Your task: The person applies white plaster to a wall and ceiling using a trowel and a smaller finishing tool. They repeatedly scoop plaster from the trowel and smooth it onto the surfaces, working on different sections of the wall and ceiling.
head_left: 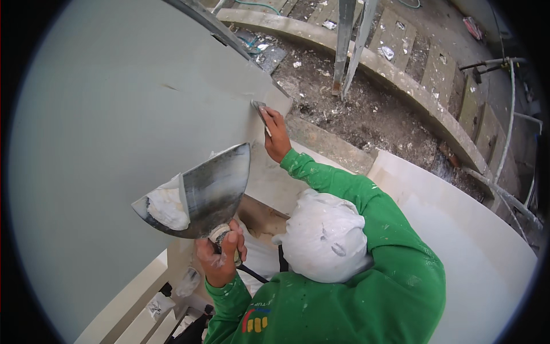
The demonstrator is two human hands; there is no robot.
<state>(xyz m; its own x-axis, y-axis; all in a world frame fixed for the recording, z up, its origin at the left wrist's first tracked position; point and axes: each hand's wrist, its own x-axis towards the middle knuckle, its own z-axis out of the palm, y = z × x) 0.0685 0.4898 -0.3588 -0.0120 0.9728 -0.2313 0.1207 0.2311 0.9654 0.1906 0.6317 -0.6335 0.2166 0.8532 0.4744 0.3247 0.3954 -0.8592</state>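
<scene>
Neither of my own hands is in view. Just below me is another person in a paint-specked green long-sleeved top, their head wrapped in a white covering (pixel 323 235). The co-worker's left hand (pixel 220 258) grips the handle of a wide metal putty knife (pixel 215 189), held blade up. A thick lump of white filler (pixel 169 203) sits on that blade. With the right arm stretched out, the co-worker's right hand (pixel 278 135) presses a small flat scraper (pixel 259 112) against the pale grey wall (pixel 114 114), close to its edge.
A curved concrete kerb (pixel 401 80) runs across the upper right, beside littered ground (pixel 321 97). Metal posts (pixel 344 51) stand at the top, and thin pipes (pixel 510 126) at the right. A smooth pale curved surface (pixel 452 241) lies right of the co-worker; stepped ledges (pixel 143 321) show lower left.
</scene>
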